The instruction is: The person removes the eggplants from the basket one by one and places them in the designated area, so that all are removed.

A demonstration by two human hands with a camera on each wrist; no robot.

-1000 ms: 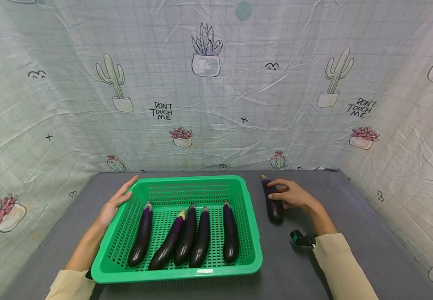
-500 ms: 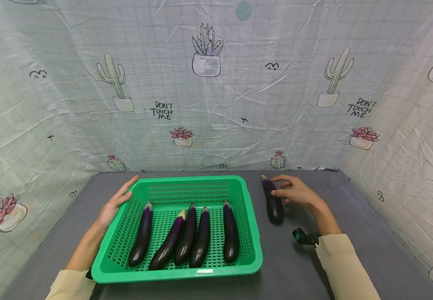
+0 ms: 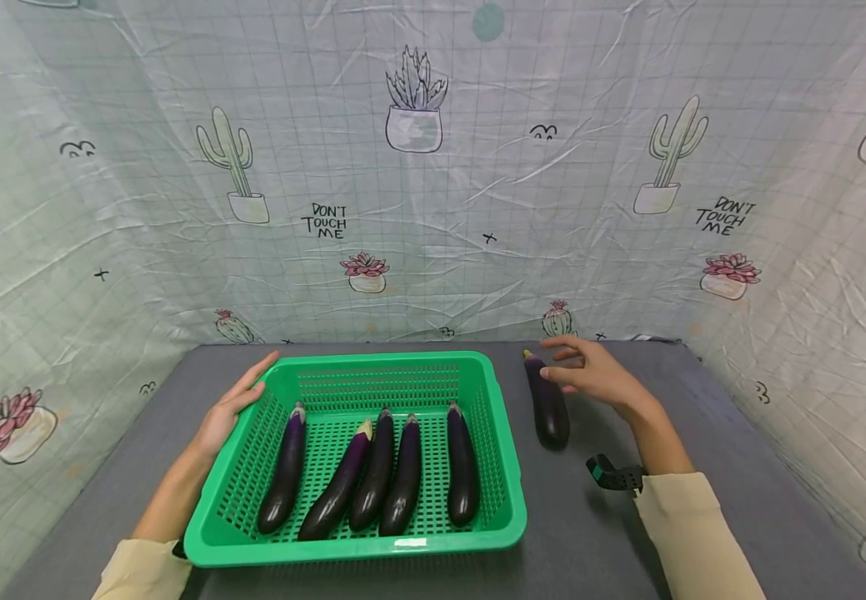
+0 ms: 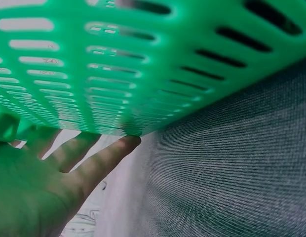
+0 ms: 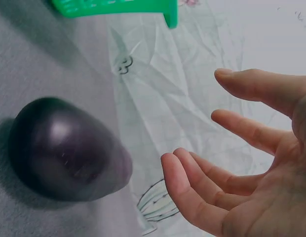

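A green slotted plastic basket (image 3: 357,547) stands on the grey table with several dark purple eggplants in it, among them one eggplant (image 3: 463,471) apart on the right side. My left hand (image 3: 222,414) rests along the basket's left side, its fingers straight against the outer wall in the left wrist view. Another eggplant (image 3: 549,408) lies on the table to the right of the basket, stem end away from me. Above and beside it hovers my right hand (image 3: 590,375), fingers spread and holding nothing; the right wrist view shows a gap between the hand and this eggplant (image 5: 69,148).
A pale cloth (image 3: 463,192) printed with cacti hangs behind the grey table (image 3: 613,550) and along both sides. A black strap with a camera (image 3: 613,475) sits on the right wrist.
My right hand has let go of the eggplant outside the basket and risen up and back from it, fingers loosening. The eggplant and my left hand stay where they were.
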